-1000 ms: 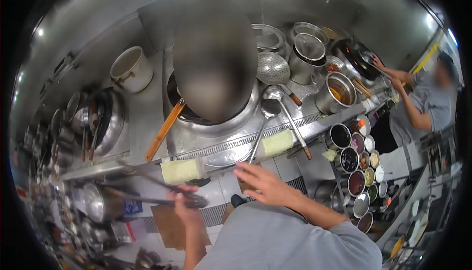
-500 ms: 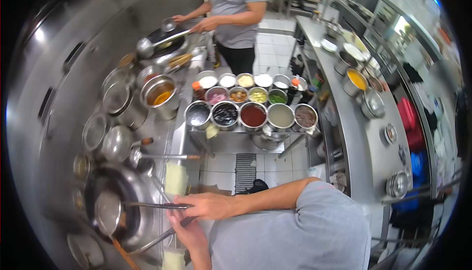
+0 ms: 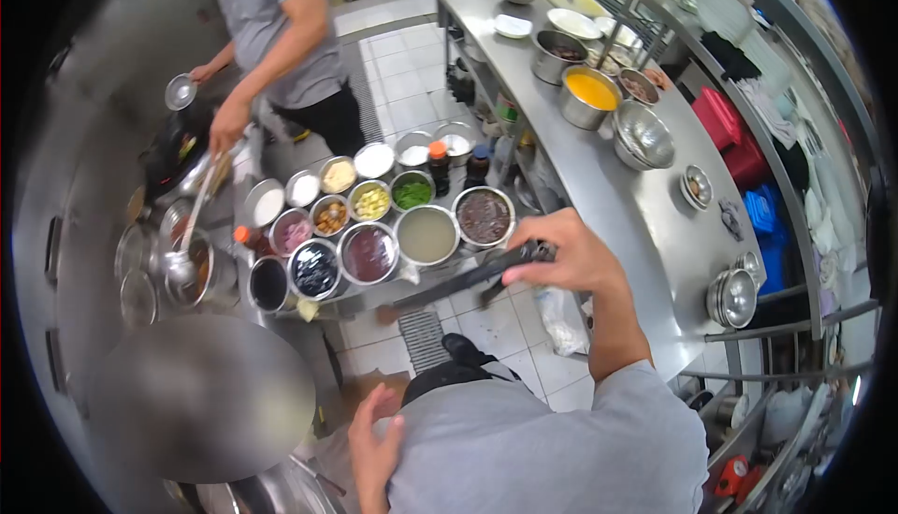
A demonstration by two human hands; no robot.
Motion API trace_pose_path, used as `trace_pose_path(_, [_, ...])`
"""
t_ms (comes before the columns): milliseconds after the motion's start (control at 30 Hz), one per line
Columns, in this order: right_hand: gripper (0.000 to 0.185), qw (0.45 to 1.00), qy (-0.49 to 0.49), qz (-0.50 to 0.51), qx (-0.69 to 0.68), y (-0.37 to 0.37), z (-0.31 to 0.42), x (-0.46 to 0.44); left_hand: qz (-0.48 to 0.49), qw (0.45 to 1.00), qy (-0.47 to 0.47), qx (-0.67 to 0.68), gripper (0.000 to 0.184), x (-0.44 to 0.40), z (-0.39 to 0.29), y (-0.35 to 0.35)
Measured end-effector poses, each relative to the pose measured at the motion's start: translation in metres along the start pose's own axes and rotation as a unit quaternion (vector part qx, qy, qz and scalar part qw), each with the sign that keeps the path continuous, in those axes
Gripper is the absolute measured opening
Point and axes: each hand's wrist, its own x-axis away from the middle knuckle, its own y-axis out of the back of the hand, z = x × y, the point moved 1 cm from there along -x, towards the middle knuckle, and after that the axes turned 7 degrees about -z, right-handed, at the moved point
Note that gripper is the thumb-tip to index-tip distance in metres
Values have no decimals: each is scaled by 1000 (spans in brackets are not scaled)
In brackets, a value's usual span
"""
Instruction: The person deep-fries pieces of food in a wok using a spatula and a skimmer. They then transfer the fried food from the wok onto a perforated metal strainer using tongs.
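Note:
My right hand (image 3: 571, 250) is closed around a long dark utensil (image 3: 458, 282), held out over the floor just in front of the seasoning pots. The utensil slants down to the left and is smeared by motion, so its kind is unclear. Nearest its shaft are a pot of cloudy liquid (image 3: 427, 235) and a pot of dark minced sauce (image 3: 484, 216). My left hand (image 3: 376, 444) hangs by my waist, fingers loosely apart and holding nothing. A grey blurred patch hides the stove area to its left.
Across the pots, a co-worker (image 3: 290, 28) stirs a wok with a ladle (image 3: 192, 219). A steel counter (image 3: 645, 261) runs along the right, bearing a pot of orange liquid (image 3: 591, 93) and steel bowls (image 3: 644, 135). Sauce bottles (image 3: 439, 166) stand among the pots.
My right hand has swung from the stove side to the right with the dark utensil. My left hand has come away from the handles. The view has turned right; the co-worker's ladle has moved nearer the pots.

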Motion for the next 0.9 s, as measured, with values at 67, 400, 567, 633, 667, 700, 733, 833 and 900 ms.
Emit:
trace_pose_path(67, [32, 988, -86, -67, 105, 32, -6, 1, 4, 1000, 3, -1, 54, -20, -6, -21])
trace_pose_path(400, [19, 945, -195, -237, -112, 55, -75, 21, 14, 997, -16, -71, 49, -51, -29, -47])
trace_pose_path(567, [25, 956, -99, -214, -176, 44, -63, 9, 23, 997, -12, -68, 46, -39, -22, -37])
trace_pose_path(633, [26, 955, -178, -222, -88, 43, -43, 11, -10, 1000, -9, -18, 44, -24, 1, -37])
trace_pose_path(667, [30, 958, -195, -210, -9, 44, -27, 10, -10, 1000, 25, 12, 45, -20, 5, -34])
trace_pose_path(700, [32, 963, -149, -209, 81, 42, -26, 13, -9, 999, 20, 29, 46, -17, 7, -33])
trace_pose_path(733, [35, 961, -98, -198, 167, 40, -29, 18, -20, 999, 14, 44, 47, -15, 10, -29])
trace_pose_path(833, [31, 931, -162, -165, 282, 29, -17, 30, 7, 999, 5, 36, 47, -14, 33, -15])
trace_pose_path(900, [32, 921, -177, -177, 297, 20, -22, 37, 25, 999, 16, 42, 47, -10, 33, -4])
